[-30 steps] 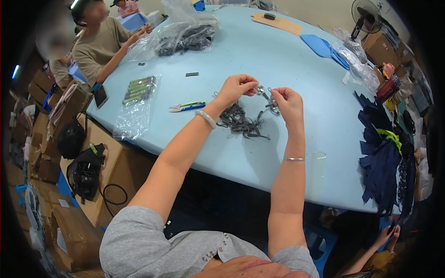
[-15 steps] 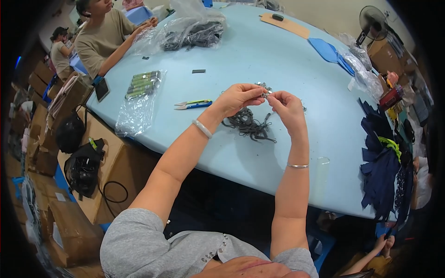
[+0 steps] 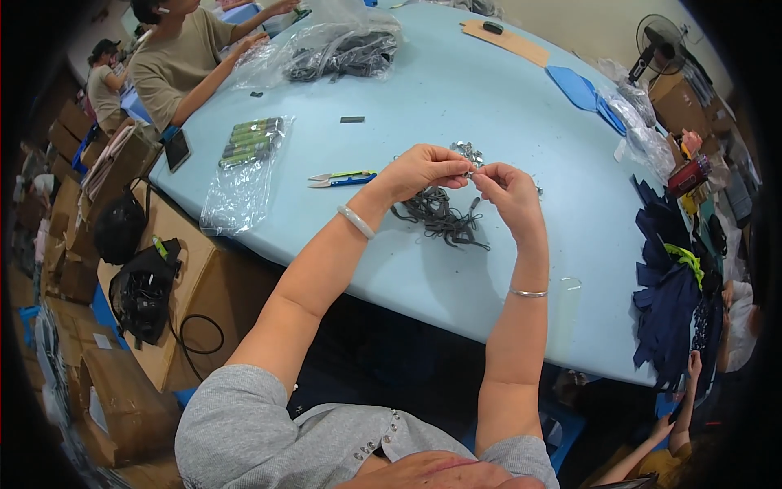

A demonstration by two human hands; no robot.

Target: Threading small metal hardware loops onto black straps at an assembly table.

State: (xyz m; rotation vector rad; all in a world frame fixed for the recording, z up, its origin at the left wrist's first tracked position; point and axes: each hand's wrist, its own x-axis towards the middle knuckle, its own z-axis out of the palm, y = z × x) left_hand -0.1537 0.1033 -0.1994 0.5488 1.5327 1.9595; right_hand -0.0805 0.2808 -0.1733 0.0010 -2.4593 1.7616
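My left hand (image 3: 425,173) and my right hand (image 3: 511,194) meet above the light blue table (image 3: 342,236), fingertips pinched together. Between them sits a small shiny metal piece (image 3: 469,174), too small to make out its kind. Just beyond my fingers lies a pile of small silvery metal pieces (image 3: 467,151). Under and behind my hands a tangled bunch of dark grey cord (image 3: 444,218) rests on the table. Thread snips (image 3: 342,178) with blue and green handles lie to the left of my left wrist.
A clear bag with green and grey bundles (image 3: 252,140) and a phone (image 3: 177,151) lie at left. A person (image 3: 175,61) sits beyond, beside a plastic bag of dark material (image 3: 342,59). Navy fabric strips (image 3: 664,285) hang over the right edge. Cardboard boxes (image 3: 134,399) stand at lower left.
My hands stay pinched together in nearly the same place. The person at the far left has raised one hand away from the other. At lower right, another person's hand has moved up toward the strips.
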